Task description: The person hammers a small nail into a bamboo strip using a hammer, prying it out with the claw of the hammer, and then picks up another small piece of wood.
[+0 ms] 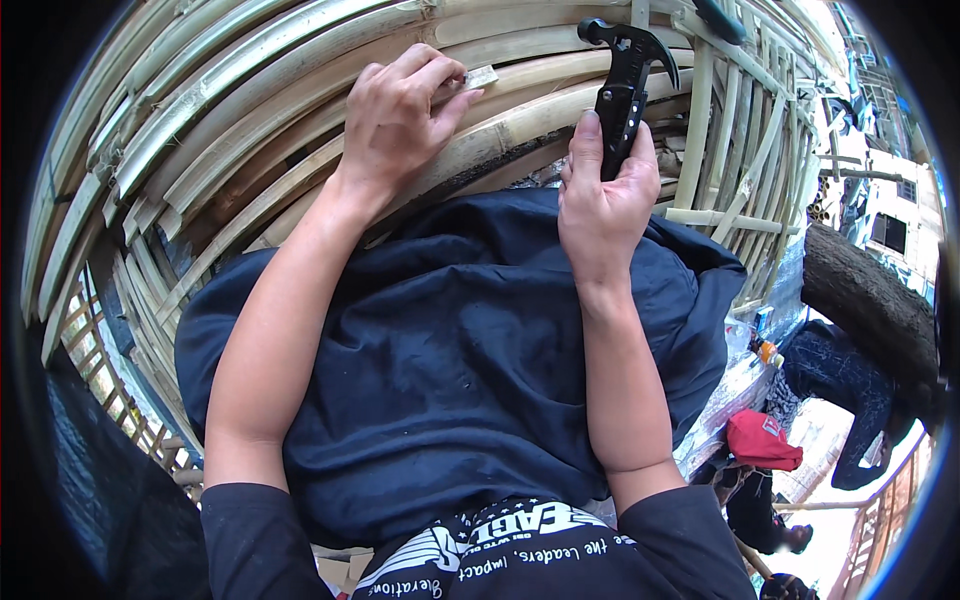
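Note:
My right hand (612,205) is wrapped round the black handle of a small claw hammer (624,85). Its head points away from me, above the bamboo. To the left, my left hand (398,125) rests over the split bamboo strips (530,85) with its fingers curled into a pinch. A small dark bit shows between finger and thumb, too little to name. Just past those fingertips a short pale piece of bamboo (481,78) lies on the strips. The hammer is held apart from my left hand.
Dark blue cloth (450,350) covers my lap below the bamboo. A bamboo lattice (735,140) rises at the right, with a dark object (720,20) at its top. Beyond are a thick log (865,290), a person in dark clothes (835,370) and a red cap (763,440).

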Action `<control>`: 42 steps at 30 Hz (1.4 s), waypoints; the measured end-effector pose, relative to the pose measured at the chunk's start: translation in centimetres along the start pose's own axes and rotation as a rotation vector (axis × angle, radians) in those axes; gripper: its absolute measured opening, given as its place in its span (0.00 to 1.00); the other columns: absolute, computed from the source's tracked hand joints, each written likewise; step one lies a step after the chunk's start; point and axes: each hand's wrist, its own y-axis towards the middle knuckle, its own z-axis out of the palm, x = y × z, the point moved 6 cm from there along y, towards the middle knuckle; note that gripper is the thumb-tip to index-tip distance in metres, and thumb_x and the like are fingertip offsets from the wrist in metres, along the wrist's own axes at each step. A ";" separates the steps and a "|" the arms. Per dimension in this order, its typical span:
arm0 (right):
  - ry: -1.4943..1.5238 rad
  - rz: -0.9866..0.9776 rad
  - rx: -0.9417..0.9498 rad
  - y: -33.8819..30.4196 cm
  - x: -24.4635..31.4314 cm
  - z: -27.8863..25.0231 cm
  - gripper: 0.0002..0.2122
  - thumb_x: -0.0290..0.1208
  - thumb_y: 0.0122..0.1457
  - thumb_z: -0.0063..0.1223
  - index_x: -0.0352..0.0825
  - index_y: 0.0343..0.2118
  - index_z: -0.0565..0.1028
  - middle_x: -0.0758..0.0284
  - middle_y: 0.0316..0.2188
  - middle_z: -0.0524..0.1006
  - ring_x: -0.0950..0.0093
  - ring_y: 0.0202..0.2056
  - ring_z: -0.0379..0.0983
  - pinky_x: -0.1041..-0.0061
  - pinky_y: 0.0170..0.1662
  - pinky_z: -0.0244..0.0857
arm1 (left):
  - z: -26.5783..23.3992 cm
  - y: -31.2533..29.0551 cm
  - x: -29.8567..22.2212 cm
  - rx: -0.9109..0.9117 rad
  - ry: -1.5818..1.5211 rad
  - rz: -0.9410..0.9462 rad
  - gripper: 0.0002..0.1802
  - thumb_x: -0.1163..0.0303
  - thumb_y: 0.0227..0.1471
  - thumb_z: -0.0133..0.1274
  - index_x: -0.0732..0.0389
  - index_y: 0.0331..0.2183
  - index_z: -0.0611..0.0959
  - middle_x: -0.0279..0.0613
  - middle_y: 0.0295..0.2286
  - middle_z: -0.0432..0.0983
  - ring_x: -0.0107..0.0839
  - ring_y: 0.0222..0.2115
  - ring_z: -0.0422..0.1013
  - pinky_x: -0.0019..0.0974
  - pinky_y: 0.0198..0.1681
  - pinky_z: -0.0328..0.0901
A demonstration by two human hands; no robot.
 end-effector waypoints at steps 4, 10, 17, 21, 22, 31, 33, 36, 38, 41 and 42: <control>-0.016 -0.079 -0.015 0.3 0.5 0.1 0.12 0.34 0.70 0.59 0.30 0.34 0.74 0.71 0.22 0.74 0.82 0.25 0.65 0.76 0.30 0.63 | -0.8 0.5 -0.1 0.074 0.004 -0.004 0.16 0.62 0.54 0.67 0.58 0.42 0.86 0.38 0.36 0.81 0.41 0.36 0.79 0.43 0.41 0.71; 0.030 -0.003 0.009 0.3 0.8 -0.3 0.13 0.34 0.69 0.61 0.29 0.33 0.74 0.72 0.18 0.71 0.83 0.22 0.62 0.76 0.26 0.60 | -1.5 0.7 -0.1 0.146 0.132 0.009 0.19 0.62 0.53 0.68 0.60 0.44 0.85 0.40 0.39 0.80 0.42 0.42 0.78 0.44 0.46 0.73; 0.058 -0.028 -0.018 0.5 1.1 -0.6 0.12 0.33 0.68 0.61 0.29 0.33 0.75 0.72 0.16 0.71 0.84 0.19 0.64 0.74 0.24 0.60 | -1.7 0.4 -0.6 0.139 0.262 0.057 0.16 0.64 0.54 0.66 0.59 0.43 0.85 0.41 0.40 0.79 0.44 0.42 0.77 0.46 0.45 0.72; 0.056 -0.025 -0.020 0.7 0.9 -0.6 0.12 0.33 0.68 0.61 0.29 0.33 0.75 0.72 0.17 0.72 0.84 0.20 0.65 0.74 0.24 0.60 | -1.6 0.5 -0.5 0.163 0.287 0.068 0.14 0.66 0.56 0.64 0.59 0.43 0.84 0.41 0.39 0.80 0.44 0.42 0.77 0.47 0.44 0.71; 0.063 -0.017 -0.020 0.7 0.8 -0.6 0.12 0.33 0.68 0.61 0.29 0.33 0.75 0.72 0.17 0.72 0.84 0.20 0.64 0.74 0.24 0.60 | -1.6 0.4 -0.5 0.163 0.275 0.069 0.14 0.66 0.56 0.64 0.59 0.43 0.84 0.41 0.39 0.80 0.44 0.42 0.77 0.47 0.44 0.70; 0.094 0.054 0.000 0.8 0.1 -0.2 0.13 0.34 0.68 0.61 0.29 0.33 0.75 0.73 0.18 0.70 0.85 0.21 0.62 0.76 0.25 0.59 | -1.8 0.6 -0.8 0.126 0.041 -0.031 0.13 0.67 0.59 0.61 0.62 0.43 0.85 0.45 0.39 0.81 0.48 0.39 0.79 0.47 0.43 0.71; 0.098 0.078 0.008 0.9 -0.3 -0.2 0.13 0.35 0.68 0.61 0.29 0.33 0.75 0.73 0.18 0.70 0.85 0.22 0.62 0.76 0.26 0.59 | -1.9 0.8 -0.7 0.110 -0.045 -0.091 0.13 0.67 0.59 0.61 0.65 0.43 0.86 0.47 0.39 0.82 0.50 0.38 0.79 0.46 0.43 0.72; 0.114 0.083 0.015 1.0 -0.6 -0.1 0.13 0.35 0.69 0.61 0.29 0.32 0.75 0.73 0.19 0.71 0.85 0.23 0.62 0.77 0.27 0.60 | -2.2 1.1 -0.4 0.088 -0.116 -0.098 0.12 0.68 0.60 0.60 0.66 0.42 0.87 0.49 0.38 0.82 0.49 0.39 0.79 0.44 0.43 0.73; 0.127 0.111 0.024 0.9 -0.6 0.1 0.13 0.35 0.69 0.60 0.29 0.32 0.75 0.74 0.20 0.71 0.85 0.24 0.62 0.77 0.28 0.60 | -2.5 1.5 -0.1 0.091 -0.180 -0.152 0.12 0.69 0.60 0.61 0.66 0.42 0.87 0.49 0.37 0.83 0.44 0.37 0.79 0.41 0.43 0.73; 0.141 0.125 0.032 0.8 -0.6 0.2 0.13 0.35 0.69 0.60 0.30 0.33 0.75 0.74 0.22 0.72 0.85 0.25 0.62 0.78 0.29 0.61 | -2.5 1.6 0.8 0.131 -0.281 -0.259 0.13 0.69 0.60 0.62 0.67 0.43 0.87 0.46 0.37 0.84 0.35 0.35 0.78 0.36 0.41 0.72; 0.146 0.125 0.034 0.8 -0.6 0.2 0.13 0.35 0.69 0.60 0.30 0.33 0.75 0.74 0.22 0.72 0.85 0.25 0.62 0.78 0.29 0.61 | -2.5 1.5 1.2 0.149 -0.315 -0.299 0.13 0.68 0.60 0.62 0.67 0.43 0.88 0.45 0.37 0.84 0.32 0.34 0.78 0.34 0.40 0.72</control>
